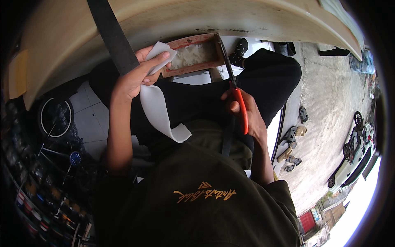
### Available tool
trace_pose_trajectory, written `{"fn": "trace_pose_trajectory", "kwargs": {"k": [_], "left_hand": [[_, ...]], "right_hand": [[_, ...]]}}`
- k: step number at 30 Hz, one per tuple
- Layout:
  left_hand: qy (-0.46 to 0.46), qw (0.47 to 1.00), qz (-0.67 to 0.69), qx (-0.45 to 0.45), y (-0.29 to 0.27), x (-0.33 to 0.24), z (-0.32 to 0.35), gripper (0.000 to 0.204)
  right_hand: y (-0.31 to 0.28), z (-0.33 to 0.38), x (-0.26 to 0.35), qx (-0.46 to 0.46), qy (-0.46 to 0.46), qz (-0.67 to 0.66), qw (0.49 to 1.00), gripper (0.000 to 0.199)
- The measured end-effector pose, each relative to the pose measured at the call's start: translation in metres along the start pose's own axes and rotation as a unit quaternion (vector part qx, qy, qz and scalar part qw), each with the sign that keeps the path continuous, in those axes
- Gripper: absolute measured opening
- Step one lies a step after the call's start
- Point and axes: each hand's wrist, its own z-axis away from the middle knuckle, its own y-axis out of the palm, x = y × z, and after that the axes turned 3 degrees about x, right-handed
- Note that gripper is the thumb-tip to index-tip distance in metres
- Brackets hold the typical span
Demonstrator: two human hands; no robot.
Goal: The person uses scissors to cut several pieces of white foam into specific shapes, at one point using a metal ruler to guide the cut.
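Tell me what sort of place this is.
Probably a small open-fronted workshop beside a street: a bicycle wheel and shelves of small pots on the left, concrete yard with a parked car on the right. The right hand holds red-handled scissors.

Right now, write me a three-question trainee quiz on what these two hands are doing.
1. True or false: the right hand grips the red-handled scissors.
2. The left hand holds: A) a black strap, B) a white strip, C) a shoe.
3. Fill in: the scissor blades point up toward the red-edged ____ under the cream panel.

Key
1. True: the fingers are wrapped around the red handles.
2. B: the white strip is pinched at its top end and hangs down over the lap.
3. Box: the red-edged box with pale contents sits beside the blade tips.
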Motion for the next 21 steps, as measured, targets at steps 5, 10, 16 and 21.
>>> {"fn": "trace_pose_trajectory", "kwargs": {"k": [5,10,16,21], "left_hand": [[0.047,0.989,0.122,-0.071,0.005,0.058,-0.064,0.016],[0.027,0.965,0.223,-0.136,0.012,0.099,-0.105,0.014],[0.008,0.964,0.232,-0.133,-0.003,0.129,-0.128,0.009],[-0.011,0.958,0.254,-0.133,-0.013,0.146,-0.146,0.007]], "right_hand": [[0.018,-0.054,0.008,0.015,0.069,0.199,0.978,0.08],[0.02,-0.096,-0.024,0.023,0.001,0.281,0.959,0.08],[0.014,-0.123,-0.036,0.1,0.057,0.284,0.952,0.076],[0.016,-0.156,-0.085,0.138,0.01,0.243,0.96,0.075]]}}
